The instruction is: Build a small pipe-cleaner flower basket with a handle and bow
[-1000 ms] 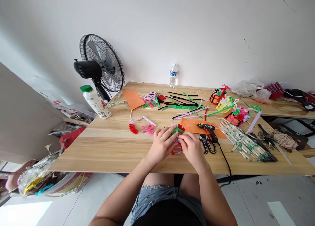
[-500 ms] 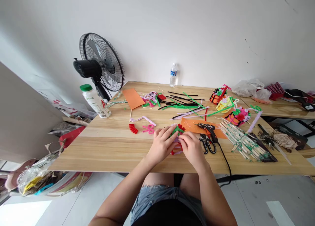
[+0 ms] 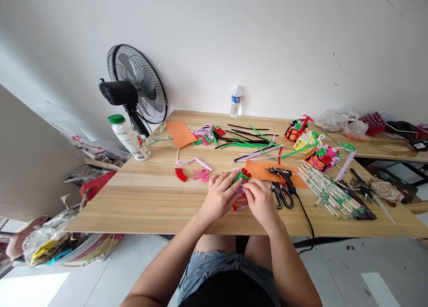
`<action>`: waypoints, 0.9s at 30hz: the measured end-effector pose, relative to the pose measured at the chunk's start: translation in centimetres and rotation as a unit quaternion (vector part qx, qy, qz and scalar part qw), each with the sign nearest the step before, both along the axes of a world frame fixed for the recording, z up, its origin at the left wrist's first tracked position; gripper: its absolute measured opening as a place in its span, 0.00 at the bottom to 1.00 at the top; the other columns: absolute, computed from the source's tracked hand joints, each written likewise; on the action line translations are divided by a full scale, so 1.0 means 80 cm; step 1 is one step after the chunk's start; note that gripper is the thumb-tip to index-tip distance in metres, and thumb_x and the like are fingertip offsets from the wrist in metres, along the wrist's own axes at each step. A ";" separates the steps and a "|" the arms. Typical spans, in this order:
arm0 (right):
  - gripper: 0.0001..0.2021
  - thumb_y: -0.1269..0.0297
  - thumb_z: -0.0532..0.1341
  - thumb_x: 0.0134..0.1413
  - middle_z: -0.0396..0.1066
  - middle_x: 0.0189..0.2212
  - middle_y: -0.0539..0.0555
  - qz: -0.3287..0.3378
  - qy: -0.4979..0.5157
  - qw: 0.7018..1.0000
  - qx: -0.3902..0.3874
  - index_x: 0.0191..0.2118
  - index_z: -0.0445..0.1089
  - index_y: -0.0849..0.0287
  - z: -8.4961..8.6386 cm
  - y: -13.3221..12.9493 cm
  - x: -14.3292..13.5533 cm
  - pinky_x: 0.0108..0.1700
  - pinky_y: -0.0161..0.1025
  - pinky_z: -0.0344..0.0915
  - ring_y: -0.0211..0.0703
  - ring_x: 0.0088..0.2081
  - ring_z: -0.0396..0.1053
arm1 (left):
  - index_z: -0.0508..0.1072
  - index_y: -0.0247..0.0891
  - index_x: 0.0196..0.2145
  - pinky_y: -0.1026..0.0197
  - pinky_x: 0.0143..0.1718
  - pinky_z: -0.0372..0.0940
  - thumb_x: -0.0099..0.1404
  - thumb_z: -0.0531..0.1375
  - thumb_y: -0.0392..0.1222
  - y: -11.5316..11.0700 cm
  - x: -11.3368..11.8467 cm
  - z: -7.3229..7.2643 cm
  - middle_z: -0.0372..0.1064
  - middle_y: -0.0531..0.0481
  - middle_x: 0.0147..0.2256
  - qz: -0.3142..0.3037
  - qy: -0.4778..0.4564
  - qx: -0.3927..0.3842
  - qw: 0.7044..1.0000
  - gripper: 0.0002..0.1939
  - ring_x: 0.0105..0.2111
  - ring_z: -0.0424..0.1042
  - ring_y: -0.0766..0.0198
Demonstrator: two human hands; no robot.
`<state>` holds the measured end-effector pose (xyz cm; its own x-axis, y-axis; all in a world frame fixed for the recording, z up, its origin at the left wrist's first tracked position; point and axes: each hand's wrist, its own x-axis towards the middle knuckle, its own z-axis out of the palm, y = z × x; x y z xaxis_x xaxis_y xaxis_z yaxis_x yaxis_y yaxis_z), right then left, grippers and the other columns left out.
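Left hand (image 3: 220, 193) and right hand (image 3: 261, 200) grasping a red, green and lilac pipe-cleaner piece (image 3: 242, 176), scissors (image 3: 282, 195) just beside the right hand

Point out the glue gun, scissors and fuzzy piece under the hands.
Glue gun (image 3: 285, 175), head view: its body.
Scissors (image 3: 281, 194), head view: black handles.
Fuzzy piece (image 3: 241, 177), head view: its green part.

The worktop (image 3: 140, 209) is pale tan with streaky grain. Toward its near edge, the craft piece (image 3: 243, 175) shows green, red and lilac. The stems (image 3: 247, 142) toward the far edge are black, green and lilac. By the far left corner, a sheet (image 3: 181, 133) is orange; at the left edge, a white bottle (image 3: 129, 140) has a green cap (image 3: 116, 119).
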<state>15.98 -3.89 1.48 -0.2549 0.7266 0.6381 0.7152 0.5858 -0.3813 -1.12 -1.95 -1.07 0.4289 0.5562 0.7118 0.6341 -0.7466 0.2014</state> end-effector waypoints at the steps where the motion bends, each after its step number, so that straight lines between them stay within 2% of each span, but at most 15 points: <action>1: 0.09 0.72 0.54 0.63 0.70 0.32 0.55 0.000 0.000 1.000 0.001 0.36 0.71 0.57 0.000 0.000 0.000 0.40 0.41 0.69 0.45 0.36 0.70 | 0.65 0.42 0.57 0.47 0.51 0.55 0.69 0.55 0.40 0.000 0.000 0.000 0.61 0.39 0.61 0.000 0.000 0.000 1.000 0.19 0.56 0.63 0.51; 27: 0.10 0.73 0.54 0.62 0.70 0.32 0.56 0.005 -0.003 1.000 0.002 0.36 0.72 0.58 0.000 0.001 0.000 0.40 0.41 0.69 0.45 0.36 0.70 | 0.66 0.41 0.56 0.48 0.50 0.55 0.69 0.55 0.40 0.000 -0.001 0.002 0.61 0.39 0.61 0.002 0.005 0.004 1.000 0.18 0.56 0.64 0.51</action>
<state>16.00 -3.79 1.52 -0.2654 0.7220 0.6390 0.7114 0.5940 -0.3757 -1.17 -1.93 -0.90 0.4337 0.5522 0.7120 0.6388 -0.7457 0.1892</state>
